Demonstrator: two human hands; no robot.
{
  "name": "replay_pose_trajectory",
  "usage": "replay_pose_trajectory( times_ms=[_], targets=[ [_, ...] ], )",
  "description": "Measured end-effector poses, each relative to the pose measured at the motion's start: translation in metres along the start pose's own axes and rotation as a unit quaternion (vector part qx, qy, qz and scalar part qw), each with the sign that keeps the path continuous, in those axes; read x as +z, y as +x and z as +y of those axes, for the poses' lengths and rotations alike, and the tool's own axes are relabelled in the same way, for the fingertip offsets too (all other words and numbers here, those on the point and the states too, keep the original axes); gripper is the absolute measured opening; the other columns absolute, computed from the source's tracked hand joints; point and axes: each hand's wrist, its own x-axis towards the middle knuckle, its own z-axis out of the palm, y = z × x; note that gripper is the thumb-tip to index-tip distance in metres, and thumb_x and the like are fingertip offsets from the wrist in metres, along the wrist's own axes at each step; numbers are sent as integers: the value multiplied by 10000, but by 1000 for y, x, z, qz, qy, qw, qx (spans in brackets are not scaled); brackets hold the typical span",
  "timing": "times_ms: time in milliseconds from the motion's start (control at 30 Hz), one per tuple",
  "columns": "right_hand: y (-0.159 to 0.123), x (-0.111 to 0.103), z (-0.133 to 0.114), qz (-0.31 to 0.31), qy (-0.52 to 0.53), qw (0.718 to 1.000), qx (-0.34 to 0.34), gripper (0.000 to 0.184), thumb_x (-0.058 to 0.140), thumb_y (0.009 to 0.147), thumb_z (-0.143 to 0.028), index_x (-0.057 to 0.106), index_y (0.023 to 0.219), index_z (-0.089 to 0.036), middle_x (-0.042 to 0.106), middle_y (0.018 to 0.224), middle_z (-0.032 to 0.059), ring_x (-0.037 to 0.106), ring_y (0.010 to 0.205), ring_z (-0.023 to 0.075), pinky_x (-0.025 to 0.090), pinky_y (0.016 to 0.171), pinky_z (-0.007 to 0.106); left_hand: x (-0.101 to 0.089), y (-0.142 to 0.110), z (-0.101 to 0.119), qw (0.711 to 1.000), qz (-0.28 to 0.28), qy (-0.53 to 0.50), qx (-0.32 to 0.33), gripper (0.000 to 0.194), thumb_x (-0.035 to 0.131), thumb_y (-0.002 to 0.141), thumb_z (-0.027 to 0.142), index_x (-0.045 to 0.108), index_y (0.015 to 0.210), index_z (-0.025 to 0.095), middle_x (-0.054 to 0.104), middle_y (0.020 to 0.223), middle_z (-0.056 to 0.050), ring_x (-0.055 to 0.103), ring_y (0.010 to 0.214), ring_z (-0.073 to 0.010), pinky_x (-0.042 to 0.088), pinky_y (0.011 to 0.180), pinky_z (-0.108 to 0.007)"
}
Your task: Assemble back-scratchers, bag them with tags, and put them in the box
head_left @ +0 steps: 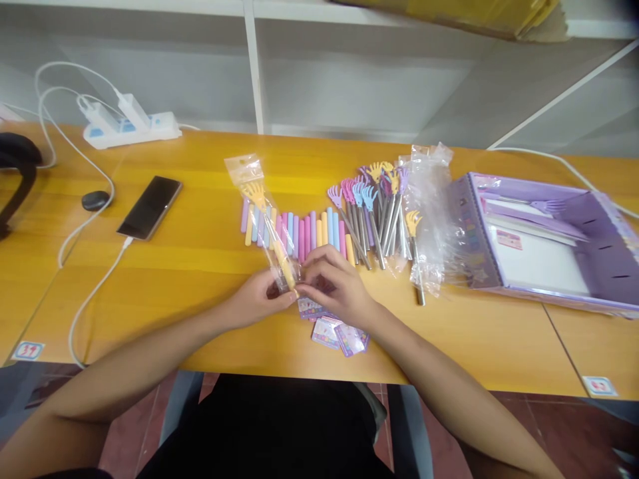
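Observation:
A yellow back scratcher [256, 193] with a hand-shaped head and yellow handle lies inside a clear plastic bag [243, 169]. My left hand [259, 297] is closed around the lower end of the bagged back scratcher. My right hand [347, 289] has its fingers pinched at the same end, touching the bag; whether anything else is between them is hidden. Behind my hands lies a row of pink, purple, blue and yellow handle tubes [307, 233]. Small printed cards [327, 331] are spread beneath and beside my right hand.
Several loose back scratchers [369, 226] lie to the right, beside a heap of clear bags [434, 213]. A purple box [544, 286] holds a back scratcher and cards. At left are a phone [150, 207], a white cable [94, 293] and a power strip [132, 130].

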Motion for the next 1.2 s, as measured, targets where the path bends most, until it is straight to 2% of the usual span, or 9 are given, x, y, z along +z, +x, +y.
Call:
replay_pose_trajectory(
  times_ms=[233,333,500,733,867,1000,1067,1133,1200],
  targets=[
    [-2,1,2,3,58,997,54,173,791,1011,-351,675,959,-234,605,1169,80,637,975,190,549,698,306,-3,0,-1,999,-16,28,-15,369,768,939,517,696,1057,175,648,850,-17,611,808,-190,527,737,-306],
    [-4,4,4,4,113,989,92,252,819,991,-384,620,951,-233,633,1055,47,637,905,170,521,692,291,-5,0,1,998,-42,37,-19,378,713,985,551,684,1035,178,613,795,7,572,721,-160,486,670,-279],
    [-4,7,5,13,232,953,194,420,872,934,-452,611,1188,-243,668,891,-15,654,786,153,530,711,296,-7,0,1,995,-58,75,-40,432,662,1013,589,669,882,177,626,731,0,580,662,-152,445,612,-259],
    [0,-4,-1,-52,235,943,228,340,816,953,-530,699,944,-212,682,847,8,602,708,140,498,625,282,-8,0,4,993,-71,79,-44,398,715,997,565,720,901,180,661,712,3,556,602,-137,431,602,-260],
    [-1,-16,-9,-188,290,909,234,306,830,954,-473,684,921,-205,711,825,-2,670,720,134,553,663,270,-12,0,11,998,-48,27,19,423,758,968,594,764,1018,175,715,884,-39,633,771,-175,496,710,-282],
    [-4,-22,-19,-398,316,834,213,300,810,970,-481,715,906,-203,763,861,9,745,787,146,609,722,273,-18,4,6,994,56,-86,29,507,790,932,639,760,1145,180,678,876,-25,616,739,-153,511,685,-269],
    [-5,-24,-22,-442,319,813,206,303,812,965,-497,728,928,-209,778,885,9,758,803,146,616,737,272,-20,6,0,987,110,-120,13,512,827,901,633,756,1138,185,653,826,-2,578,677,-130,483,626,-248],
    [-5,-32,-24,-424,294,836,185,282,845,941,-477,737,936,-217,781,896,5,744,789,141,601,729,270,-20,7,-6,981,139,-135,-6,499,851,885,614,753,1137,194,650,809,11,549,640,-116,471,605,-240],
    [-4,-45,-21,-337,230,898,166,241,841,953,-443,733,923,-230,758,859,-6,695,732,131,551,666,264,-20,8,-11,981,145,-124,-18,491,863,881,590,757,1162,201,686,862,-2,581,681,-128,503,656,-252]
  ],
)
